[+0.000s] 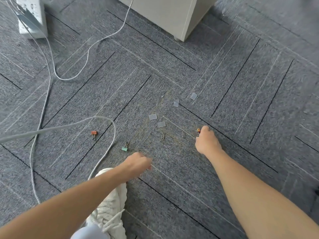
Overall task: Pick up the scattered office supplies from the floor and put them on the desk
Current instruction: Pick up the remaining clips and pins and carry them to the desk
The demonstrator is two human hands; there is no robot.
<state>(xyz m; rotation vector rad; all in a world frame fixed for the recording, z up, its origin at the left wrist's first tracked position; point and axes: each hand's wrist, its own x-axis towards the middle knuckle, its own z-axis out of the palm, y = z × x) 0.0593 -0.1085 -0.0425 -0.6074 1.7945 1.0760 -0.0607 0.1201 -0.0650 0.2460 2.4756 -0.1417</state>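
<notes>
Head view, the only one.

Right hand (207, 141) is down at the grey carpet floor (259, 100), fingers curled round a small orange-and-black battery (198, 131). The battery's long axis runs away from the person, orange end far. Can't tell if it's clear of the carpet.

Left hand (138, 163) hovers low with fingers curled under. It's blurred, so I can't tell whether it holds anything.

Loose on the floor:
- Two steel paper clips (183, 134) (163, 135) lie just left of the right hand, long axes also pointing away. That hand is the nearer one.
- A mint-green binder clip (124, 148) lies just up-left of the left hand, handles pointing away — easy reach for the left.
- An orange binder clip (94, 133) lies further left, beyond the loop of white cable (113, 135).
- Four translucent plastic tabs (152, 116) lie flat, beyond the paper clips.

My read: battery grab in progress, most of the task left. Counter not in view.
</notes>
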